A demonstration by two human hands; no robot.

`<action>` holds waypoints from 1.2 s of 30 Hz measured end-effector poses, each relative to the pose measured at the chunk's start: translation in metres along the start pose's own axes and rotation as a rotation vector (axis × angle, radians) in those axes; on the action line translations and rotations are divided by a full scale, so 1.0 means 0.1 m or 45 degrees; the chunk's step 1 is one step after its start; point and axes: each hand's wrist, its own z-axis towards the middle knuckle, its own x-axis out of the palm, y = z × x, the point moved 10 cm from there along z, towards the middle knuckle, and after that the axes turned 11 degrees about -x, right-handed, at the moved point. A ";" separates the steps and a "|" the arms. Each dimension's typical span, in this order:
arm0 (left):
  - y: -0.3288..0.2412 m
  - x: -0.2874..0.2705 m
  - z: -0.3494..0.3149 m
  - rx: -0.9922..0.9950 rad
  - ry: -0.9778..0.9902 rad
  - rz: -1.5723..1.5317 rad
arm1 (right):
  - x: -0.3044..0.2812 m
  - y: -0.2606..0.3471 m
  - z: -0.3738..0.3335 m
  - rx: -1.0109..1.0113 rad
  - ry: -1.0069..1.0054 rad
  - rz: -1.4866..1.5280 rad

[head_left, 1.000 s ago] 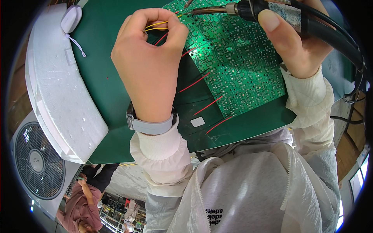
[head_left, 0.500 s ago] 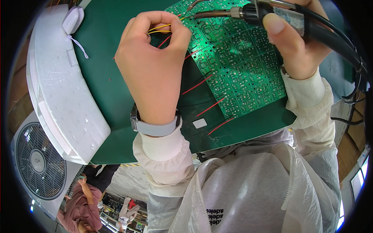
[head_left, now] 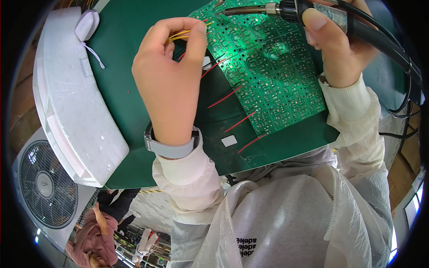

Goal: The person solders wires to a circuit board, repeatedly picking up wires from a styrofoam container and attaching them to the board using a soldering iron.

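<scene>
Green table (head_left: 120,111) spread beneath the work, its near edge close to the person's white jacket (head_left: 187,192). White foam-like slab (head_left: 78,102) lay along the table's left side, its outline bent by the lens. Circuit board panel (head_left: 272,85), green, ruled into many small repeated units, lay flat on the table right of centre, bright light patching its surface. Grey fan (head_left: 49,185) showed at lower left, past the slab's outer edge.

Left hand (head_left: 167,76), a grey-strapped watch (head_left: 172,148) at its wrist, was raised beside the panel's upper left edge. Its grip was closed, thumb against forefinger, pinching yellow wires (head_left: 180,37); their far ends showed past the fingertips, over the panel's edge. Right hand (head_left: 339,49) was off the panel's upper right; its grip was wrapped around a soldering iron (head_left: 290,10), thumb along the handle. Iron pointed left across the panel's upper part, black cable trailing right; contact at the tip could not be told.

White rounded device (head_left: 87,25) with a cord loop sat at the slab's upper end. Red wires (head_left: 225,97) ran out from the panel's left edge, roughly parallel. Small white square (head_left: 229,141) lay on the table among them.
</scene>
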 end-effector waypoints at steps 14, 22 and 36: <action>-0.38 -0.39 -0.11 0.484 -0.222 0.130 | -0.13 -0.10 -0.07 0.032 -0.058 0.035; -0.15 -0.07 -0.35 0.201 -0.076 -0.109 | -0.12 0.15 -0.11 0.019 -0.039 0.099; -0.15 0.03 -0.34 0.350 -0.020 -0.023 | -0.03 0.17 -0.22 0.002 0.084 0.059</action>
